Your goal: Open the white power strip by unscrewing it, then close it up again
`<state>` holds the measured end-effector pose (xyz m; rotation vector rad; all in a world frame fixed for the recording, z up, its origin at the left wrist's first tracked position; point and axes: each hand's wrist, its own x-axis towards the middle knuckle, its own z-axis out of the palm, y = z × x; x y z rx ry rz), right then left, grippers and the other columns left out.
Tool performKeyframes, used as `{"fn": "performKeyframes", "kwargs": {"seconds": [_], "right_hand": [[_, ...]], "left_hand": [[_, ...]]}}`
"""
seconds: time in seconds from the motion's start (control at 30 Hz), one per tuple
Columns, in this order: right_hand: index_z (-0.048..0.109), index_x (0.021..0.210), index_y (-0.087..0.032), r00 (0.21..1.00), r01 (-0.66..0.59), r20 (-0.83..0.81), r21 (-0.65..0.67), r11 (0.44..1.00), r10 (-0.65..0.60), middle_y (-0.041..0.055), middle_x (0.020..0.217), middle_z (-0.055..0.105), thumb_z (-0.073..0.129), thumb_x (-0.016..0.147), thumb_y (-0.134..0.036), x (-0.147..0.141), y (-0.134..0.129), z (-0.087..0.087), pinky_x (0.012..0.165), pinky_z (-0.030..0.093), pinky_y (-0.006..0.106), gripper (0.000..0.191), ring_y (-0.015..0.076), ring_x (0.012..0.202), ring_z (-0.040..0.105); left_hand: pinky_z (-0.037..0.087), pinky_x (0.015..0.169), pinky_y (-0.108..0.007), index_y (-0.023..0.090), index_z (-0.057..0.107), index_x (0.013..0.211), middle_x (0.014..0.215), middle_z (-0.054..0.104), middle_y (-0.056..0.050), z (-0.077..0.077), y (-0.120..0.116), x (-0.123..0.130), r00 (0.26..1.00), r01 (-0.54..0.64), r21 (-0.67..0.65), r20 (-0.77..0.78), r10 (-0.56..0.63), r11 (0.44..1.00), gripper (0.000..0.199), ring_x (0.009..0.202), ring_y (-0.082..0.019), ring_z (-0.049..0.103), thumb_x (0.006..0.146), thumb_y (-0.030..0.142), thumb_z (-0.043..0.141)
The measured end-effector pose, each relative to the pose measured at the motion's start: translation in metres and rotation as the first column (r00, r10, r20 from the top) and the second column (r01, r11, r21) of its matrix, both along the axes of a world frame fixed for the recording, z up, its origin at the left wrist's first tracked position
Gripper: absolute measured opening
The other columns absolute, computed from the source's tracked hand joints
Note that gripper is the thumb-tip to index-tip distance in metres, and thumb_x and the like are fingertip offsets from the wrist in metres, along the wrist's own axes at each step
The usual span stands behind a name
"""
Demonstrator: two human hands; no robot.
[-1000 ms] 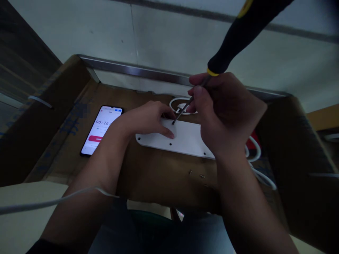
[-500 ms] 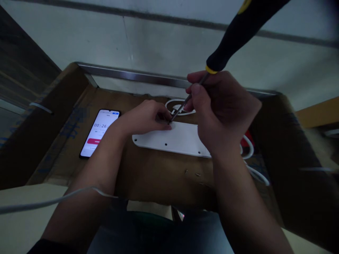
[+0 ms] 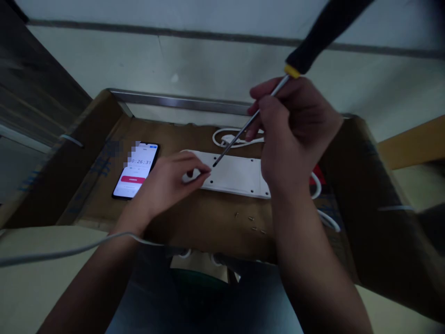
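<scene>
A long white plate-like casing with dark screw holes (image 3: 232,174) lies on brown cardboard. Over its left end is my left hand (image 3: 174,178), thumb and fingertips pinched together; whatever they hold is too small to make out. My right hand (image 3: 292,125) grips the metal shaft of a screwdriver (image 3: 250,121) with a black and yellow handle. The screwdriver slants down to the left, its dark tip just above the casing, close to my left fingertips. Several small screws (image 3: 251,218) lie on the cardboard in front of the casing.
A lit phone (image 3: 134,178) showing a timer lies at the left. Behind the casing is a coiled white cable (image 3: 227,138), and more white cable (image 3: 328,220) curves at the right. Raised cardboard walls (image 3: 59,157) flank the work surface. A thin grey cord (image 3: 69,251) crosses my left forearm.
My left hand has moved left and toward me, off the casing's back edge. The screwdriver tip has shifted left and lifted away from that edge. The view has shifted slightly.
</scene>
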<state>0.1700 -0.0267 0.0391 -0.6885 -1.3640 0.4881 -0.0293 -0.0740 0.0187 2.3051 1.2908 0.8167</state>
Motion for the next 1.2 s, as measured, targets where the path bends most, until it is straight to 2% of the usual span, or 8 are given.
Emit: {"fn": "performKeyframes", "kwargs": {"seconds": [0.1, 0.2, 0.33, 0.77, 0.9, 1.03, 1.13, 1.2], "right_hand": [[0.060, 0.080, -0.025, 0.975, -0.201, 0.080, -0.067, 0.977, 0.206, -0.0021, 0.092, 0.073, 0.061, 0.096, -0.022, 0.001, 0.000, -0.001, 0.052, 0.047, 0.029, 0.016, 0.0094, 0.057, 0.057], [0.062, 0.081, -0.024, 0.936, -0.298, 0.164, -0.102, 0.949, 0.312, -0.0018, 0.082, 0.069, 0.062, 0.090, -0.021, -0.003, 0.001, -0.009, 0.055, 0.046, 0.029, 0.009, 0.0093, 0.059, 0.055], [0.060, 0.082, -0.022, 0.928, -0.292, 0.202, -0.132, 0.947, 0.314, -0.0015, 0.079, 0.066, 0.060, 0.088, -0.026, -0.009, 0.003, -0.015, 0.061, 0.046, 0.027, 0.008, 0.0091, 0.065, 0.054], [0.060, 0.079, -0.021, 0.895, -0.361, 0.238, -0.106, 0.927, 0.376, -0.0007, 0.085, 0.071, 0.062, 0.082, -0.017, -0.009, 0.011, -0.023, 0.063, 0.042, 0.026, 0.006, 0.0089, 0.065, 0.051], [0.058, 0.077, -0.020, 0.858, -0.437, 0.226, -0.149, 0.887, 0.461, 0.0009, 0.086, 0.073, 0.064, 0.081, -0.019, -0.009, 0.013, -0.026, 0.060, 0.040, 0.025, 0.007, 0.0078, 0.063, 0.050], [0.064, 0.077, -0.018, 0.796, -0.513, 0.239, -0.224, 0.829, 0.557, 0.0022, 0.084, 0.073, 0.067, 0.080, -0.024, -0.003, 0.010, -0.019, 0.062, 0.042, 0.025, 0.008, 0.0086, 0.066, 0.053], [0.072, 0.081, -0.016, 0.752, -0.545, 0.257, -0.276, 0.792, 0.607, 0.0021, 0.082, 0.070, 0.070, 0.081, -0.027, 0.006, 0.007, -0.009, 0.062, 0.042, 0.025, 0.010, 0.0092, 0.069, 0.054], [0.074, 0.081, -0.016, 0.737, -0.553, 0.259, -0.300, 0.777, 0.624, 0.0016, 0.079, 0.068, 0.073, 0.082, -0.029, 0.011, 0.007, -0.003, 0.060, 0.042, 0.025, 0.013, 0.0092, 0.068, 0.053]], "left_hand": [[0.060, 0.087, -0.033, 0.020, 0.079, 0.102, 0.098, 0.078, -0.006, -0.016, -0.048, -0.003, 0.999, 0.026, 0.023, -0.033, -0.025, 0.999, 0.019, 0.092, -0.018, 0.071, 0.103, 0.026, 0.061], [0.061, 0.086, -0.032, 0.023, 0.080, 0.107, 0.099, 0.076, -0.006, -0.037, -0.069, 0.003, 0.980, 0.165, -0.049, -0.101, -0.169, 0.985, 0.022, 0.094, -0.017, 0.071, 0.106, 0.026, 0.058], [0.059, 0.089, -0.033, 0.024, 0.079, 0.118, 0.108, 0.073, -0.008, -0.052, -0.064, 0.016, 0.964, 0.215, -0.097, -0.140, -0.227, 0.972, 0.026, 0.101, -0.019, 0.070, 0.107, 0.031, 0.056], [0.059, 0.092, -0.038, 0.025, 0.079, 0.125, 0.111, 0.072, -0.010, -0.042, -0.061, 0.033, 0.949, 0.251, -0.087, -0.174, -0.263, 0.964, 0.032, 0.104, -0.021, 0.069, 0.109, 0.032, 0.052], [0.058, 0.093, -0.038, 0.023, 0.078, 0.125, 0.112, 0.072, -0.010, -0.044, -0.060, 0.035, 0.952, 0.251, -0.087, -0.161, -0.262, 0.964, 0.031, 0.106, -0.021, 0.069, 0.109, 0.031, 0.052], [0.058, 0.095, -0.036, 0.022, 0.076, 0.129, 0.113, 0.071, -0.010, -0.050, -0.061, 0.034, 0.961, 0.250, -0.060, -0.109, -0.255, 0.966, 0.031, 0.107, -0.020, 0.068, 0.108, 0.029, 0.054], [0.058, 0.084, -0.031, 0.021, 0.076, 0.127, 0.109, 0.072, -0.008, -0.054, -0.062, 0.032, 0.970, 0.239, -0.010, -0.043, -0.240, 0.971, 0.033, 0.094, -0.017, 0.069, 0.099, 0.018, 0.059], [0.055, 0.073, -0.027, 0.019, 0.078, 0.115, 0.099, 0.072, -0.005, -0.055, -0.062, 0.030, 0.988, 0.139, 0.063, 0.062, -0.143, 0.988, 0.033, 0.081, -0.014, 0.067, 0.091, 0.010, 0.058]]}}
